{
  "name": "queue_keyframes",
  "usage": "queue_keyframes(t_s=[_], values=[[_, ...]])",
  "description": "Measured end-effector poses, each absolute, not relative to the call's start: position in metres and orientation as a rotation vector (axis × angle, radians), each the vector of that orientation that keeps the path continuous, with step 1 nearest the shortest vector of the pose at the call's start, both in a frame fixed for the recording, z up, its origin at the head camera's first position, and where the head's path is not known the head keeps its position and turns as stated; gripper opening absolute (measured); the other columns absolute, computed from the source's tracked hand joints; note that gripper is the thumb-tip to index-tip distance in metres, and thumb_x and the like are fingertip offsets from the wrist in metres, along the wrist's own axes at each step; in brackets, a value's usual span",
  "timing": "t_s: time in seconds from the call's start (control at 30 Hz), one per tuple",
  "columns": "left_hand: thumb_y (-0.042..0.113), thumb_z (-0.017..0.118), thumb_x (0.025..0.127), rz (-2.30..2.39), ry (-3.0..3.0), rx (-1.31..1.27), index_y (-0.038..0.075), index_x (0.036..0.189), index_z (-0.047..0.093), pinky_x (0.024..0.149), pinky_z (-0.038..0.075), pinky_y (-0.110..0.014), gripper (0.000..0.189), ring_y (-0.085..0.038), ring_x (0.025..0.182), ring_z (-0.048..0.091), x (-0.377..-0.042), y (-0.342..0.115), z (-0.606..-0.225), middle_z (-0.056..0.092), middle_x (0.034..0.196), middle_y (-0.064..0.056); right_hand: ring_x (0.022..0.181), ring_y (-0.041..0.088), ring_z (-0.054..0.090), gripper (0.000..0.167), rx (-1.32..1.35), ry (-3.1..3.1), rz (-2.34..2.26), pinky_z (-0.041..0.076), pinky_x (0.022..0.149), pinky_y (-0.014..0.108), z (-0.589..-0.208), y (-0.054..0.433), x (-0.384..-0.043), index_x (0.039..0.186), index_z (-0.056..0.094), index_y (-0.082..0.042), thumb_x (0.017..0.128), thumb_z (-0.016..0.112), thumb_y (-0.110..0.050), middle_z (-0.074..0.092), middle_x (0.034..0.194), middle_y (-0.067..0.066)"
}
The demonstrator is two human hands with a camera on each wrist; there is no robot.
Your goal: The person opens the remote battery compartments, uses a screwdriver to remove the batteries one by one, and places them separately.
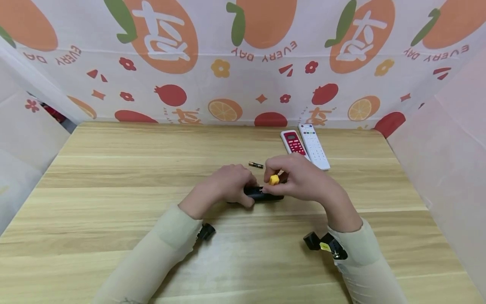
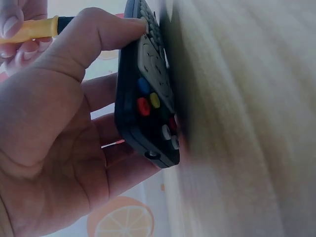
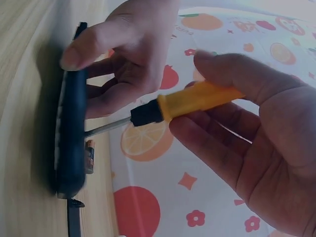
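Note:
A black remote control (image 1: 255, 194) lies with its buttons toward the table. My left hand (image 1: 230, 182) grips it, thumb on the near long edge and fingers on the far one. Coloured and grey buttons (image 2: 150, 101) show in the left wrist view. My right hand (image 1: 305, 179) holds a screwdriver by its yellow handle (image 3: 197, 101). The metal shaft (image 3: 108, 127) reaches the upturned back of the remote; its tip is hidden from the right wrist view. Behind the remote lies a small battery (image 1: 256, 165).
A red and white remote (image 1: 294, 142) and a long white remote (image 1: 314, 147) lie side by side at the back right. A thin black piece (image 3: 74, 219) is on the table near the black remote's end. A fruit-printed cloth (image 1: 243, 84) hangs behind the table.

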State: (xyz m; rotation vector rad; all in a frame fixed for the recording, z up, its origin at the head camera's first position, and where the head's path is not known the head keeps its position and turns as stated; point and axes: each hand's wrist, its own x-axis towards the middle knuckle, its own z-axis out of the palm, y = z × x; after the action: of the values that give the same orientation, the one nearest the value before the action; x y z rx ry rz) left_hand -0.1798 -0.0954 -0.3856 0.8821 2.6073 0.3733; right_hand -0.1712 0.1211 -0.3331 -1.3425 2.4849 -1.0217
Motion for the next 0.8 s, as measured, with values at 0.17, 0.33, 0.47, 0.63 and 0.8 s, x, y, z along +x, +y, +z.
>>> queue_keyframes(t_s=[0.17, 0.33, 0.47, 0.63, 0.8], values=[[0.032, 0.075, 0.075, 0.403, 2.585, 0.879, 0.024, 0.078, 0.067, 0.062, 0.042, -0.029, 0.012, -0.012, 0.065, 0.051, -0.1800, -0.0959, -0.3846, 0.061, 0.069, 0.008, 0.071, 0.009, 0.055, 0.016, -1.332, 2.499, -1.024, 0.047, 0.063, 0.027, -0.3340, 0.1205, -0.1726, 0.084, 0.064, -0.022, 0.085, 0.080, -0.021, 0.061, 0.077, -0.013], [0.032, 0.075, 0.076, 0.421, 2.574, 0.863, 0.023, 0.079, 0.067, 0.061, 0.041, -0.029, 0.013, -0.012, 0.064, 0.050, -0.1794, -0.0958, -0.3834, 0.060, 0.069, 0.008, 0.073, 0.010, 0.057, 0.018, -1.295, 2.526, -1.044, 0.049, 0.064, 0.027, -0.3355, 0.1219, -0.1744, 0.083, 0.063, -0.023, 0.086, 0.080, -0.020, 0.062, 0.078, -0.013], [0.032, 0.076, 0.075, 0.422, 2.576, 0.857, 0.023, 0.081, 0.068, 0.062, 0.042, -0.030, 0.013, -0.012, 0.066, 0.051, -0.1790, -0.0956, -0.3813, 0.062, 0.071, 0.008, 0.074, 0.011, 0.057, 0.018, -1.270, 2.532, -1.067, 0.050, 0.065, 0.027, -0.3366, 0.1227, -0.1766, 0.083, 0.062, -0.023, 0.086, 0.080, -0.020, 0.063, 0.079, -0.013], [0.033, 0.077, 0.076, 0.396, 2.573, 0.857, 0.023, 0.085, 0.070, 0.065, 0.043, -0.030, 0.015, -0.013, 0.069, 0.053, -0.1788, -0.0951, -0.3813, 0.063, 0.075, 0.008, 0.075, 0.012, 0.058, 0.017, -1.223, 2.530, -1.096, 0.050, 0.065, 0.028, -0.3385, 0.1239, -0.1783, 0.087, 0.063, -0.021, 0.086, 0.080, -0.021, 0.066, 0.084, -0.012], [0.035, 0.079, 0.076, 0.371, 2.578, 0.860, 0.025, 0.088, 0.070, 0.067, 0.044, -0.031, 0.018, -0.013, 0.073, 0.054, -0.1793, -0.0947, -0.3836, 0.063, 0.077, 0.008, 0.076, 0.012, 0.058, 0.018, -1.203, 2.535, -1.112, 0.052, 0.065, 0.031, -0.3411, 0.1254, -0.1797, 0.088, 0.063, -0.021, 0.086, 0.080, -0.021, 0.067, 0.087, -0.011]])
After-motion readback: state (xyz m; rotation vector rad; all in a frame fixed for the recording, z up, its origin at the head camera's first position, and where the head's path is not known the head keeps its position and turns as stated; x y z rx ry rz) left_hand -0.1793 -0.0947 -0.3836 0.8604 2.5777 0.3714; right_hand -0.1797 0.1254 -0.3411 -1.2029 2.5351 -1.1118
